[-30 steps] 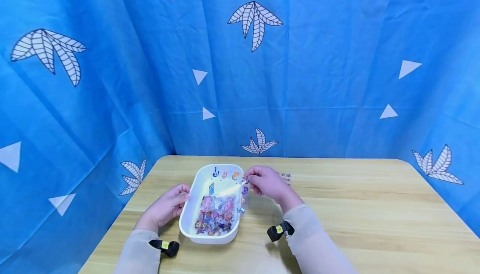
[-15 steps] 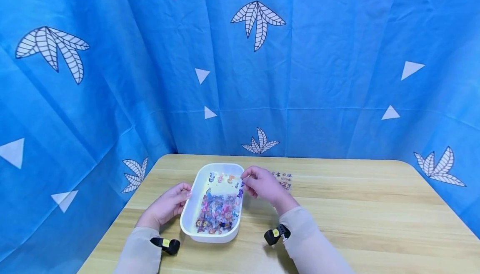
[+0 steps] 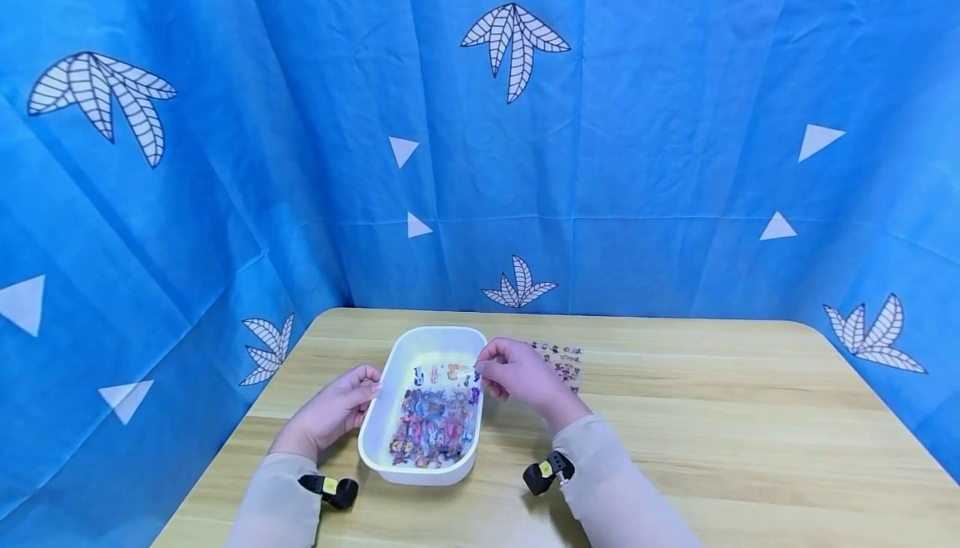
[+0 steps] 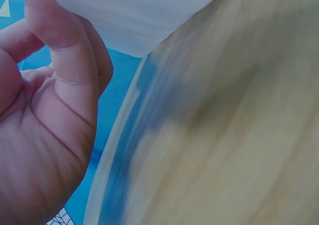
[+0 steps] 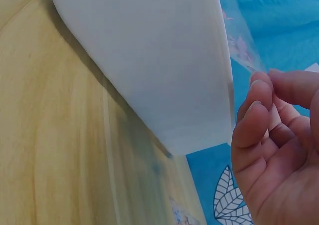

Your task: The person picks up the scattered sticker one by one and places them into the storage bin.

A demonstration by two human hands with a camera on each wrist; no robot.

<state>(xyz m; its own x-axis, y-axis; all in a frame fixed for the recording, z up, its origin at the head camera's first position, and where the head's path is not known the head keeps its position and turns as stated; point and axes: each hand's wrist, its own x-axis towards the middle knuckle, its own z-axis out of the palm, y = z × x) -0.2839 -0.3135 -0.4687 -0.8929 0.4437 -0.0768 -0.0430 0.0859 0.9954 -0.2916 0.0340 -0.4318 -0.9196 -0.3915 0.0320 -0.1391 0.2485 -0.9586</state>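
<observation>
A white plastic tub (image 3: 417, 476) is held tilted over the table, its inside facing me. At its left side my left hand (image 3: 333, 413) grips the rim; the left wrist view shows curled fingers (image 4: 65, 45) against the outer wall. My right hand (image 3: 525, 374) pinches the corner of a clear sticker sheet (image 5: 240, 43) between thumb and fingertips at the tub's right rim. That sheet, with small coloured figures, hangs inside the tub. Below it lie several more printed sticker sheets (image 3: 427, 441), overlapping, so their edges are hard to tell apart.
Beyond my right hand, another printed clear sheet (image 3: 564, 358) lies on the wooden table (image 3: 712, 414), partly hidden by the hand. A blue patterned curtain (image 3: 645, 156) encloses the table's back and sides. Black wrist cameras (image 3: 549, 473) sit on both sleeves.
The pinched sheet has moved from over the right rim down into the tub. My right hand has shifted slightly left, uncovering more of the sheet on the table. The left hand keeps its place.
</observation>
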